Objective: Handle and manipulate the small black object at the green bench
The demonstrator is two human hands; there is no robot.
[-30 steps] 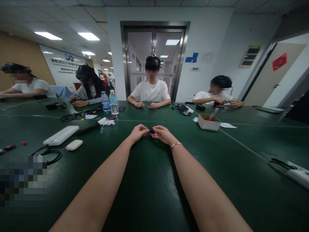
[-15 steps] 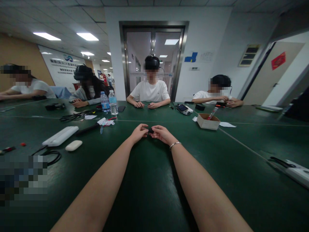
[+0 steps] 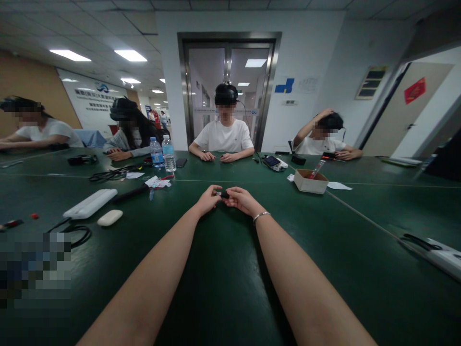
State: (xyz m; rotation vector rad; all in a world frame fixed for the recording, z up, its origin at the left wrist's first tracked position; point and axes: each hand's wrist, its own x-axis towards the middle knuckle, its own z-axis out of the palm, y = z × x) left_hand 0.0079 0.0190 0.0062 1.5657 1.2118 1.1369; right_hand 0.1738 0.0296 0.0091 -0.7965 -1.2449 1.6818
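Observation:
My right hand, with a silver bracelet at the wrist, pinches a small black object above the green table. A small light-coloured tip shows at the object's left end, beside the fingers of my left hand. The left thumb and fingers are curled round that tip, and whether they press on it is too small to tell. Both forearms reach forward over the table from the bottom of the view.
Two water bottles, a white power bank and a white oval case are on the left. A cardboard box stands right of my hands. Several people sit across the table, one facing me.
A light tip now shows between my hands at the black object's left end. The person at the far right has raised one hand to the head. My arms have hardly moved.

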